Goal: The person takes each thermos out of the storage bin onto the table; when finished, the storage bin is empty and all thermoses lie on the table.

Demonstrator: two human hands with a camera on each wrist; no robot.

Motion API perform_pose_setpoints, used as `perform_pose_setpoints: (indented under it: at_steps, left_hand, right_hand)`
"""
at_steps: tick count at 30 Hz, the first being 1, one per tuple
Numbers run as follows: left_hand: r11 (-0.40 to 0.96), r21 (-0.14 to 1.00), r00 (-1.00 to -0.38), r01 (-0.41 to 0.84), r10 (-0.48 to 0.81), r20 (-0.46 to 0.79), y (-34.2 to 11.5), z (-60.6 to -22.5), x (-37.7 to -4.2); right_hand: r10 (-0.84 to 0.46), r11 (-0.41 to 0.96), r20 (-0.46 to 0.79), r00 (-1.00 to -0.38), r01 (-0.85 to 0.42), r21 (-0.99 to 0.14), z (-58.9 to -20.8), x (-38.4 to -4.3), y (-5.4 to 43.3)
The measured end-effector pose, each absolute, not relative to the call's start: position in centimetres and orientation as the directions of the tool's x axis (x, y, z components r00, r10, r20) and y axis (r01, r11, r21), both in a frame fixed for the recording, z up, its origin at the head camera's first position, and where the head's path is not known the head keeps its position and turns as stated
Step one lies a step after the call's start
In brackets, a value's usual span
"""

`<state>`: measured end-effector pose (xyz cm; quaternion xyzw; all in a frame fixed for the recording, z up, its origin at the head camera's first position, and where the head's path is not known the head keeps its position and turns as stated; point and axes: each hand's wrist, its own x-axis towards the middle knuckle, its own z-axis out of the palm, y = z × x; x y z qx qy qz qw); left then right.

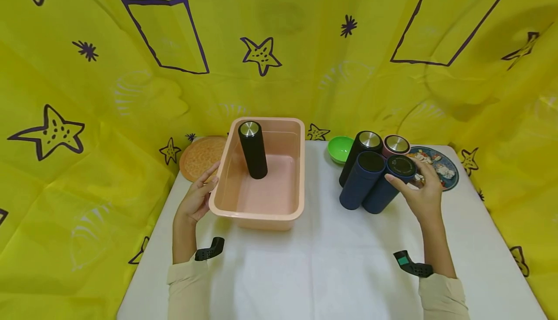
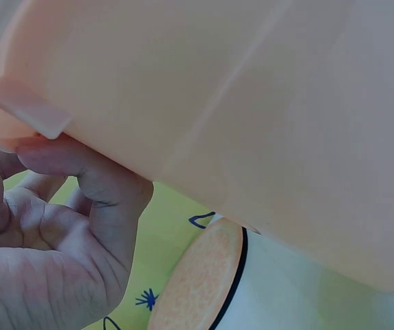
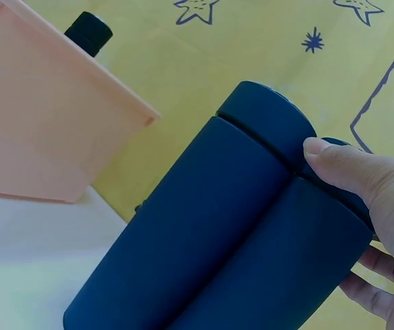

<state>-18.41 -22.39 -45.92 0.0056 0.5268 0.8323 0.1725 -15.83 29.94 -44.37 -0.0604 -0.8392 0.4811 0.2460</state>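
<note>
A pale pink plastic tub is at the centre-left, with one black bottle with a silver lid top standing inside. My left hand holds the tub's left rim; in the left wrist view its bent fingers touch under the lip. On the right, my right hand grips the lid of a dark blue bottle, thumb on the near side. Against it stands another dark blue bottle. Behind them are a black bottle and a pink one, mostly hidden.
A green bowl sits behind the bottles on the white table. A patterned plate lies behind my right hand, and a round orange-brown board lies left of the tub. Yellow printed cloth hangs around the table.
</note>
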Motion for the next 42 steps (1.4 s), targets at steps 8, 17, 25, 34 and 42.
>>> perform_pose_setpoints:
  at_steps: [8, 17, 25, 34, 42]
  left_hand:
    - [-0.403, 0.874, -0.938, -0.272, 0.314, -0.147, -22.19, -45.9, -18.37]
    - [-0.403, 0.869, -0.938, -0.287, 0.304, -0.168, -22.2, -45.83, -18.39]
    - [-0.399, 0.874, -0.938, -0.276, 0.31, -0.155, -22.24, -45.94, -18.58]
    - [-0.397, 0.874, -0.937, -0.282, 0.309, -0.162, -22.3, -46.0, -18.51]
    - [-0.384, 0.873, -0.934, -0.299, 0.305, -0.186, -22.42, -45.85, -18.42]
  right_hand:
    - [0.338, 0.524, 0.341, -0.877, -0.126, -0.843, -44.04, -15.77, 30.2]
    - [0.296, 0.549, 0.282, -0.913, -0.079, -0.832, -43.56, -15.77, 30.6]
    - [0.276, 0.551, 0.262, -0.925, -0.07, -0.831, -43.9, -15.66, 30.88]
    - [0.267, 0.544, 0.262, -0.927, -0.079, -0.835, -44.17, -15.77, 30.96]
    - [0.256, 0.551, 0.262, -0.931, -0.082, -0.831, -44.24, -15.63, 30.91]
